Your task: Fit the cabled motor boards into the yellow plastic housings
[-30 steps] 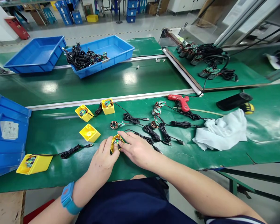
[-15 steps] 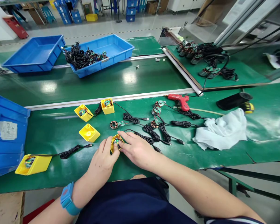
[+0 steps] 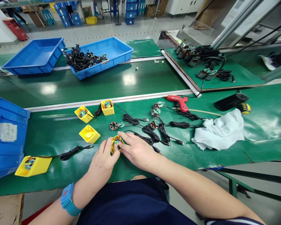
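Yellow plastic housing (image 3: pixel 116 137) is near us on the green table (image 3: pixel 53 132); we see left hand (image 3: pixel 105 158) and right hand (image 3: pixel 138 151) pinching it, fingertips (image 3: pixel 116 149) at its circuit board (image 3: pixel 117 142). Black cables (image 3: pixel 151 133) lie right, a red glue gun (image 3: pixel 183 105) far right.

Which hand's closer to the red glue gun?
Right. The right hand, on the near side of the yellow housing, is nearer the person and left of the red glue gun; the left hand is farther left.
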A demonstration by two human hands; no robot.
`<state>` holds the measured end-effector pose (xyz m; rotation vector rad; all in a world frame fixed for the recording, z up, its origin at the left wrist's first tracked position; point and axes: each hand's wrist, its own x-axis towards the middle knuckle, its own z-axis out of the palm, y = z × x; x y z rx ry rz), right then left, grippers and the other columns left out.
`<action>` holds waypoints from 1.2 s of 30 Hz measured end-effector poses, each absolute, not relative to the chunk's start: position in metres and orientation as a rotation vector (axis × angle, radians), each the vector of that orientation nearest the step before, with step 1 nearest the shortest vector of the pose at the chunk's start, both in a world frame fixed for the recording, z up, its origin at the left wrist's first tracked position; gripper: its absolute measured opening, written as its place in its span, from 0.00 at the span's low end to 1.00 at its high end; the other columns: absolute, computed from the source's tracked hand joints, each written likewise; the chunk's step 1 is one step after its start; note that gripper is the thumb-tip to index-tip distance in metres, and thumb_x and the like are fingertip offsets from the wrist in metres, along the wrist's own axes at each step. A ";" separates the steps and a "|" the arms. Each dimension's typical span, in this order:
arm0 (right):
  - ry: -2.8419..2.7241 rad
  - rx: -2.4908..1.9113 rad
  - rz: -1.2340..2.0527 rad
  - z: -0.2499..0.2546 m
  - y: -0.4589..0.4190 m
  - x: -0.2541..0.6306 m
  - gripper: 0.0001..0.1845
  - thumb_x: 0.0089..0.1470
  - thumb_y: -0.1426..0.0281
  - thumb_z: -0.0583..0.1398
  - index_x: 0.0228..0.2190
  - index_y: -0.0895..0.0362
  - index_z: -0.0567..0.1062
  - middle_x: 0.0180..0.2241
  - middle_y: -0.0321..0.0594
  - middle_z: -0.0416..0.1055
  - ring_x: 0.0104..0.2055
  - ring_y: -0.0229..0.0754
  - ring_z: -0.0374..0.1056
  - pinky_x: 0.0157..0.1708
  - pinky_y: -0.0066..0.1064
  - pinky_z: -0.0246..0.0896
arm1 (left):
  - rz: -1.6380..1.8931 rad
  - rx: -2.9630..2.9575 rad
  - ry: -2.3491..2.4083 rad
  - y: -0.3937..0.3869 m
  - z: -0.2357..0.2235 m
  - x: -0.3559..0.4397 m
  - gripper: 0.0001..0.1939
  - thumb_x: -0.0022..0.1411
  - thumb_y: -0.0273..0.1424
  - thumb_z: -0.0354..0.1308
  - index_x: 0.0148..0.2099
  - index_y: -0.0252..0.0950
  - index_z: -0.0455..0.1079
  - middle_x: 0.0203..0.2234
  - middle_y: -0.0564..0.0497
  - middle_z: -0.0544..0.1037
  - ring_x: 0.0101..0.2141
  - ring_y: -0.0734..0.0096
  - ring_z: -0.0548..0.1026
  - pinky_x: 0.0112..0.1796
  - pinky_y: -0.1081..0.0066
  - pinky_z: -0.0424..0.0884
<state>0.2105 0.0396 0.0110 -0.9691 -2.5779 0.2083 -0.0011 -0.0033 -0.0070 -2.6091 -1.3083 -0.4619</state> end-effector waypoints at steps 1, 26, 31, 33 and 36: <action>-2.579 -0.974 0.216 0.012 0.039 0.210 0.17 0.71 0.69 0.55 0.46 0.62 0.82 0.61 0.62 0.70 0.53 0.54 0.71 0.48 0.47 0.77 | -0.467 -2.608 -1.310 -0.003 -0.007 -0.001 0.15 0.67 0.17 0.51 0.51 0.32 0.72 0.58 0.30 0.71 0.56 0.46 0.73 0.47 0.51 0.81; -2.588 -0.981 0.229 0.014 0.038 0.210 0.15 0.70 0.70 0.56 0.47 0.64 0.82 0.63 0.64 0.67 0.56 0.57 0.70 0.51 0.51 0.75 | -0.486 -2.614 -1.291 -0.002 -0.008 -0.003 0.14 0.68 0.19 0.51 0.51 0.33 0.73 0.58 0.30 0.72 0.56 0.47 0.74 0.49 0.50 0.80; -2.608 -0.988 0.255 0.018 0.039 0.208 0.13 0.69 0.70 0.58 0.46 0.63 0.82 0.62 0.63 0.68 0.56 0.57 0.69 0.53 0.52 0.74 | -0.459 -2.589 -1.283 -0.001 -0.006 -0.004 0.13 0.69 0.20 0.51 0.51 0.35 0.72 0.58 0.33 0.72 0.55 0.50 0.74 0.49 0.51 0.80; -2.620 -0.986 0.252 0.019 0.040 0.208 0.13 0.68 0.71 0.59 0.45 0.63 0.82 0.62 0.62 0.68 0.56 0.56 0.69 0.53 0.51 0.74 | -0.450 -2.595 -1.275 -0.001 -0.005 -0.004 0.12 0.69 0.20 0.51 0.50 0.34 0.72 0.58 0.31 0.72 0.54 0.49 0.75 0.48 0.51 0.80; -2.634 -0.981 0.223 0.020 0.040 0.207 0.13 0.68 0.70 0.59 0.45 0.64 0.82 0.61 0.62 0.69 0.56 0.56 0.69 0.51 0.49 0.76 | -0.434 -2.612 -1.265 0.000 -0.003 -0.003 0.10 0.69 0.21 0.53 0.49 0.32 0.72 0.56 0.28 0.72 0.52 0.47 0.75 0.45 0.52 0.81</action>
